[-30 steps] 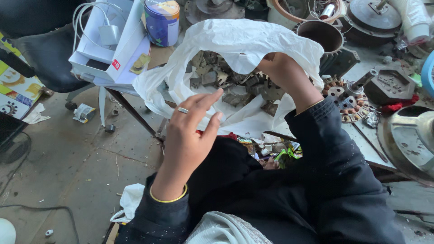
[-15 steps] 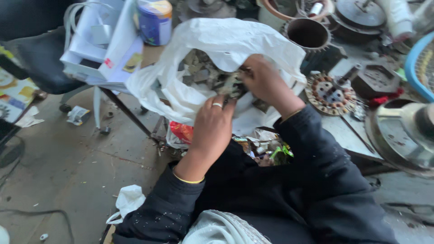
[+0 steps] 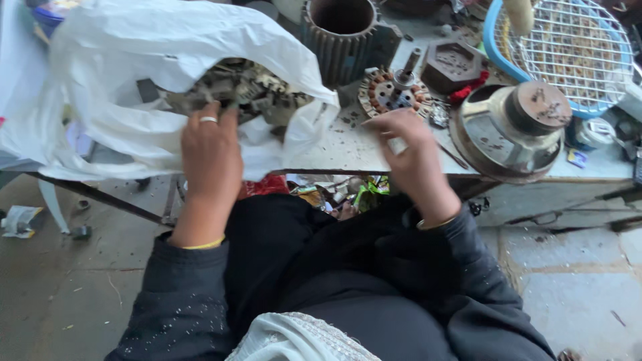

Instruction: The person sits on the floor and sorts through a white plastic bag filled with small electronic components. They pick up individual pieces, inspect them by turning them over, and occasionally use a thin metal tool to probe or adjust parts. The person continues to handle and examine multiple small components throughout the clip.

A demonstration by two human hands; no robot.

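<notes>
Crinkled white plastic bag (image 3: 134,73) of metal scrap under left hand (image 3: 210,157).

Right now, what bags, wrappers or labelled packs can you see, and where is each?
White plastic bag: on the table's left, crumpled, open, full of grey metal parts; left hand rests on it.
Snack wrappers: under the table edge, crinkled red, green and yellow.
Small sticker: table's right end, blue and yellow.

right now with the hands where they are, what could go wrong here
1. The white plastic bag bulges with grey metal parts and hangs partly over the table edge; with only the left hand on it, it could tear or spill.
2. The right hand is blurred close to the copper-wound motor part and could knock it.
</notes>
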